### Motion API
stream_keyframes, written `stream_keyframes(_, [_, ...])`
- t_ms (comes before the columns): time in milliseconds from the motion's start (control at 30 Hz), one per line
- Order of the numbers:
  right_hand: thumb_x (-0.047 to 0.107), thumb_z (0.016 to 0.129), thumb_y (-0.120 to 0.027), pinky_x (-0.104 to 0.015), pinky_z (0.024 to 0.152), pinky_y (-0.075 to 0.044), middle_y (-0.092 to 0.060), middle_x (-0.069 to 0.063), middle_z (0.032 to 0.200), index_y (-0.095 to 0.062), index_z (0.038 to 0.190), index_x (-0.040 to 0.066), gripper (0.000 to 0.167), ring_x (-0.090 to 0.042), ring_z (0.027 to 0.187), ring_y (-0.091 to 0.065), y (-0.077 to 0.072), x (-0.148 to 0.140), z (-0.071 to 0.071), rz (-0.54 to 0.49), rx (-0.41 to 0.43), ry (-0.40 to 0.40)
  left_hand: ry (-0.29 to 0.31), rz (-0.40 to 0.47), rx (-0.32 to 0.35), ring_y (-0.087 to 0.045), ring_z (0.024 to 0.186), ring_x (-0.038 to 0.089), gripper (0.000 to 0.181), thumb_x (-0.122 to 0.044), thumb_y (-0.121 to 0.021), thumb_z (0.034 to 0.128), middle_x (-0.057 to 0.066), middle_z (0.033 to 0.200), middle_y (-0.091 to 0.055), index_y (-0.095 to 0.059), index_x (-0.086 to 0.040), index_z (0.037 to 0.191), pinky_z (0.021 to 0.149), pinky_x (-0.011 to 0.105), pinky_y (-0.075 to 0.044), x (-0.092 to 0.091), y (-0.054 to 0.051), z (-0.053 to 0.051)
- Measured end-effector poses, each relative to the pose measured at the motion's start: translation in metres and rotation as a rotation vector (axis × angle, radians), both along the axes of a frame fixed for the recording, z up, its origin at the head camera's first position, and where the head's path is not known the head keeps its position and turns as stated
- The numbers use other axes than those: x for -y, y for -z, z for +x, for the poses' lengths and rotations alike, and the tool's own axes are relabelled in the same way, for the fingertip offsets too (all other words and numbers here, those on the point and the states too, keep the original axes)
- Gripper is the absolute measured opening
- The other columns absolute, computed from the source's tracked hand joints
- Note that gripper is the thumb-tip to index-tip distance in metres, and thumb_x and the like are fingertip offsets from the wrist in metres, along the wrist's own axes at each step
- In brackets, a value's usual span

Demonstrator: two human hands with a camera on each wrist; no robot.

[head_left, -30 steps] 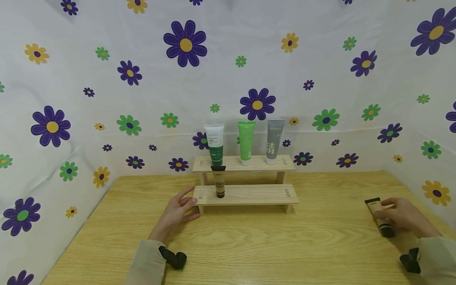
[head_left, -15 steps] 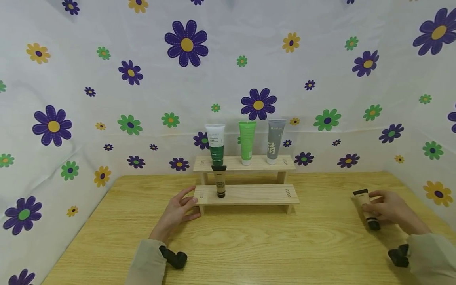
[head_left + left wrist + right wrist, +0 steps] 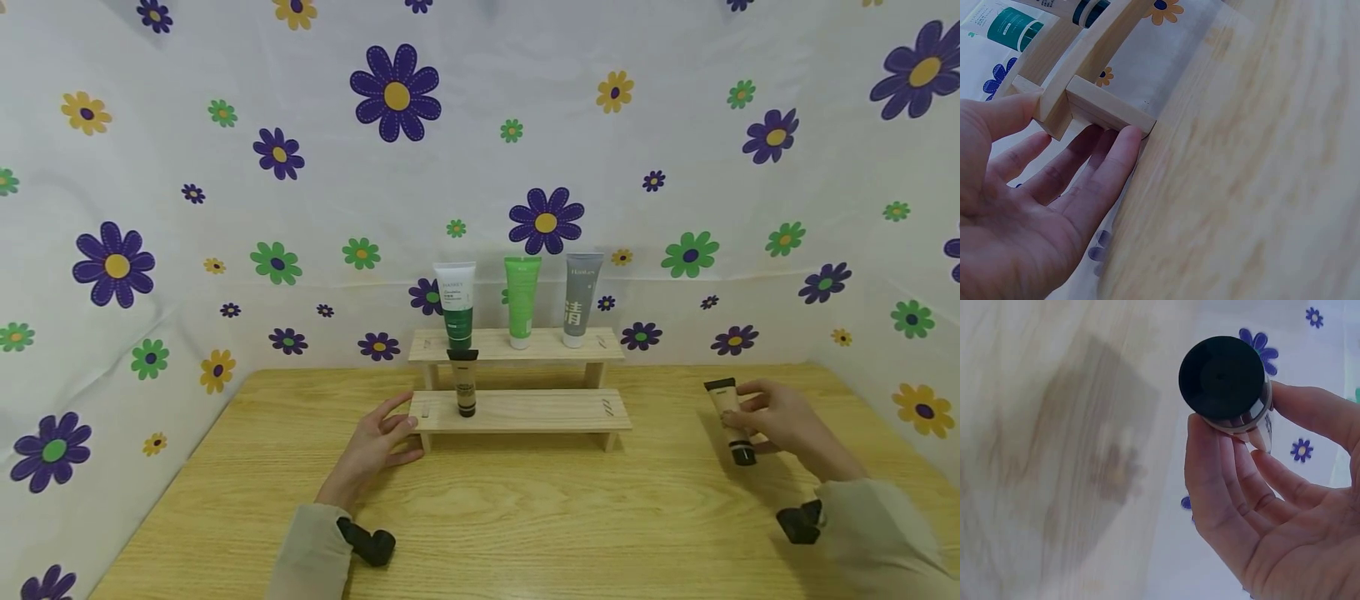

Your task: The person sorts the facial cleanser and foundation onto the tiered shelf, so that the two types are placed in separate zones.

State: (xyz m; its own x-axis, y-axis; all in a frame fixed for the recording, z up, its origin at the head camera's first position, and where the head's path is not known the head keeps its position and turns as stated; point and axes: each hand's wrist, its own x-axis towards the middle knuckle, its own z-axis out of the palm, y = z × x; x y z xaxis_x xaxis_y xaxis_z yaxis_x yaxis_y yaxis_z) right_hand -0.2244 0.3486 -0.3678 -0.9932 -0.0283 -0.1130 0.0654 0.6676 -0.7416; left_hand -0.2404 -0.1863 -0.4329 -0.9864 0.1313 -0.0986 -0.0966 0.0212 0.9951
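In the head view my right hand [image 3: 780,421] holds a beige tube [image 3: 732,421] with black ends, tilted, to the right of a two-step wooden shelf [image 3: 547,410]. The right wrist view shows its round black cap [image 3: 1221,378] between thumb and fingers. My left hand [image 3: 369,446] grips the left end of the lower step; the left wrist view has the thumb on the board and the fingertips [image 3: 1127,134] at the leg. A similar beige tube [image 3: 466,385] stands cap down at the left of that step.
On the upper step stand a white-and-green tube [image 3: 456,304], a bright green tube [image 3: 521,300] and a grey tube [image 3: 581,300]. The wood-grain table [image 3: 525,517] is backed and flanked by a flower-patterned cloth [image 3: 322,208].
My right hand has carried the beige tube leftward and slightly farther back, closer to the shelf. The left hand stays at the lower step's end.
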Motion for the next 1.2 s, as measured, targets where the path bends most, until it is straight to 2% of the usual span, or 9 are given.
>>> stream_keyframes(467, [0.007,0.096,-0.067,-0.043,0.068,-0.063,-0.052,-0.037,0.114,-0.031,0.139,-0.022,0.063,-0.023,0.082,-0.066,-0.012,0.04,-0.007,-0.039,-0.097,-0.023,-0.004,-0.009,0.004,-0.054,0.126,0.045,0.054,-0.003,-0.048,0.1074,0.032,0.141,-0.049,-0.032,-0.007,0.159,0.088,0.047,-0.059,0.001,0.001,-0.001])
stream_keyframes(967, [0.002,0.093,-0.07,-0.036,0.068,-0.063,-0.054,-0.033,0.114,-0.035,0.138,-0.02,0.062,-0.021,0.081,-0.066,-0.024,0.08,-0.014,-0.103,-0.151,-0.032,-0.001,0.008,0.002,-0.054,0.125,0.045,0.055,-0.003,-0.048,0.1076,0.032,0.141,-0.049,-0.031,-0.006,0.159,0.088,0.048,-0.059,0.0,0.002,-0.001])
stream_keyframes(1200, [0.0,0.091,-0.072,-0.036,0.069,-0.063,-0.055,-0.033,0.115,-0.038,0.137,-0.017,0.06,-0.027,0.087,-0.066,-0.03,0.102,-0.018,-0.12,-0.181,-0.037,0.0,0.011,0.001,-0.054,0.125,0.045,0.055,-0.002,-0.047,0.1075,0.032,0.141,-0.049,-0.03,-0.006,0.159,0.088,0.048,-0.059,0.001,0.002,-0.001])
